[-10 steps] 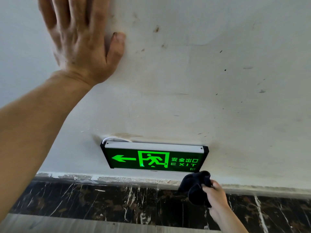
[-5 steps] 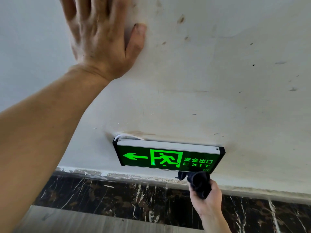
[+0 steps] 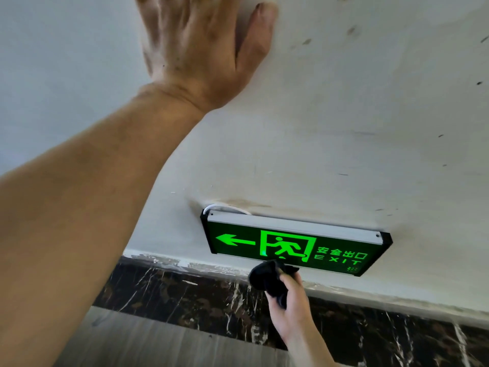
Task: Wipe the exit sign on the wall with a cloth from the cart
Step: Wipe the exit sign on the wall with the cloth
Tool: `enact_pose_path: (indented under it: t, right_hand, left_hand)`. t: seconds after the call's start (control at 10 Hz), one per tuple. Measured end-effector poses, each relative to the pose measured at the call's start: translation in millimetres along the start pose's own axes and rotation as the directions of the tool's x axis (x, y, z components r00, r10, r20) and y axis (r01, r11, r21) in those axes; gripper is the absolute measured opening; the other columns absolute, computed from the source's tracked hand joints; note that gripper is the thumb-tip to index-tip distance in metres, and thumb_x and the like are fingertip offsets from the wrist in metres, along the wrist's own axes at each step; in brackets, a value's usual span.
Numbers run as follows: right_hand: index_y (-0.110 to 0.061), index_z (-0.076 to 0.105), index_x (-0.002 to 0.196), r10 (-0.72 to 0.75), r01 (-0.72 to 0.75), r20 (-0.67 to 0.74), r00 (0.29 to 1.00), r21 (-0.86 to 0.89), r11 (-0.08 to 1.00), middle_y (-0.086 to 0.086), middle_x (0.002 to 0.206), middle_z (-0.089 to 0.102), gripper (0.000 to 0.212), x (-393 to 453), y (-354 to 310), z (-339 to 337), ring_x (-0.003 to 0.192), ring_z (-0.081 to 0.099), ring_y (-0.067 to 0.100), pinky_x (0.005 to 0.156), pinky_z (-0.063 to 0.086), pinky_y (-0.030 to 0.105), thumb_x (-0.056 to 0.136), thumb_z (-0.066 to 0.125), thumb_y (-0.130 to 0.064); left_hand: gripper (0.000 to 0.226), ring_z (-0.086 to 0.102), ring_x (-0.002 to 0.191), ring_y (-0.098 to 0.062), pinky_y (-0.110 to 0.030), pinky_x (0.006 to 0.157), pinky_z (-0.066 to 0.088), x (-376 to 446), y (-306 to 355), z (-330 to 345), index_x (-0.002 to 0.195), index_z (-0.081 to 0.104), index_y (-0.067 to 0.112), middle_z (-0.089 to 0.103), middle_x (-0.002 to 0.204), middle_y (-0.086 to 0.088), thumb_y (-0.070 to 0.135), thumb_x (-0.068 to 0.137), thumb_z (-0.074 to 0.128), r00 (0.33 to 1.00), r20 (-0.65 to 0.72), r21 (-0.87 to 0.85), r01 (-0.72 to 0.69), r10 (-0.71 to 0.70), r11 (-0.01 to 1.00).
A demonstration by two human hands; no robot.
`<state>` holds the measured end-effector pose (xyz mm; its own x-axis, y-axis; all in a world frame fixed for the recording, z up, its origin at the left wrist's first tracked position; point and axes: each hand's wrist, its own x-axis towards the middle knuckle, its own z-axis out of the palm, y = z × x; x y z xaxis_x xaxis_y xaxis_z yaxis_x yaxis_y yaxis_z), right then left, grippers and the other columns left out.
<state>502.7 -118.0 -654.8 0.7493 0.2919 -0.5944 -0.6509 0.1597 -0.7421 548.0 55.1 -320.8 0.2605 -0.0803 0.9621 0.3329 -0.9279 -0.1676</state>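
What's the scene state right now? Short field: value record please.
left hand: flat, open palm pressed on the wall, above and left of the sign
right hand: grip closed on the black cloth
black cloth: bunched, at the lower edge of the exit sign, under the running-man symbol
exit sign: lit green, arrow pointing left, mounted low on the wall
white cable: loops out behind the sign's top left corner
baseboard: dark marble, below the sign

Lit green exit sign on wall; bunched black cloth touching lower edge.
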Motion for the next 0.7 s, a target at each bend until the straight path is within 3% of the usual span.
enact_pose_path:
  t: [0.1,0.2,0.3,0.4,0.5,0.6,0.7]
  right_hand:
    - [-0.044,0.05,0.087,0.134,-0.141,0.063,0.989,0.121,0.983,0.023,0.131,0.053,0.045,0,11,21,0.113,0.052,0.018,0.104,0.027,0.013,0.084,0.063,-0.002]
    - [-0.021,0.064,0.098,0.084,-0.113,0.189,0.978,0.149,0.982,0.021,0.125,0.06,0.033,-3,17,42,0.11,0.058,0.024,0.094,0.048,0.032,0.086,0.055,0.008]
    - [-0.007,0.062,0.112,0.23,-0.297,0.246,0.942,0.284,0.912,0.015,0.106,0.07,0.035,-6,24,75,0.095,0.065,0.021,0.072,0.053,0.029,0.085,0.053,0.013]
    - [-0.008,0.063,0.113,0.263,-0.342,0.296,0.918,0.262,0.902,0.017,0.109,0.07,0.035,-11,27,91,0.102,0.063,0.028,0.078,0.05,0.033,0.084,0.055,0.011]
    - [-0.012,0.065,0.115,0.342,-0.421,0.393,0.853,0.134,0.897,0.02,0.111,0.071,0.04,-19,28,106,0.104,0.063,0.032,0.079,0.051,0.037,0.082,0.059,0.01]
    - [-0.014,0.066,0.116,0.393,-0.456,0.485,0.782,0.013,0.89,0.02,0.111,0.073,0.042,-26,31,108,0.106,0.065,0.035,0.089,0.052,0.043,0.081,0.062,0.008]
    - [-0.008,0.066,0.117,0.405,-0.522,0.534,0.743,0.083,0.849,0.023,0.111,0.072,0.042,-39,30,96,0.102,0.068,0.037,0.089,0.054,0.046,0.076,0.067,0.003]
  left_hand:
    - [0.04,0.065,0.09,-0.038,-0.047,0.08,0.047,6,9,-2,0.103,0.071,0.002,0.07,0.102,-0.02,0.034,0.086,0.053,0.998,-0.069,-0.04,-0.006,0.003,0.999]
    - [0.039,0.066,0.088,-0.035,-0.04,0.078,0.041,1,-2,7,0.102,0.072,0.004,0.071,0.1,-0.018,0.034,0.084,0.054,0.995,-0.093,-0.042,-0.029,0.025,0.999]
    - [0.037,0.068,0.083,-0.031,-0.038,0.074,0.033,8,1,1,0.097,0.074,0.007,0.073,0.094,-0.014,0.034,0.082,0.055,0.987,-0.131,-0.059,-0.102,0.093,0.993]
    - [0.036,0.068,0.08,-0.03,-0.038,0.072,0.038,7,-1,3,0.094,0.075,0.008,0.073,0.09,-0.013,0.034,0.082,0.054,0.989,-0.109,-0.095,-0.11,0.1,0.989]
    - [0.037,0.069,0.079,-0.03,-0.038,0.07,0.049,6,-2,6,0.093,0.075,0.008,0.073,0.088,-0.013,0.034,0.082,0.052,0.988,-0.102,-0.127,-0.128,0.115,0.984]
    - [0.037,0.069,0.08,-0.03,-0.038,0.07,0.049,6,-2,5,0.093,0.076,0.009,0.074,0.088,-0.011,0.035,0.082,0.052,0.987,-0.116,-0.112,-0.122,0.109,0.986]
    - [0.038,0.068,0.084,-0.032,-0.037,0.073,0.042,8,-4,6,0.096,0.074,0.007,0.073,0.093,-0.013,0.036,0.083,0.053,0.986,-0.12,-0.055,-0.125,0.118,0.991]
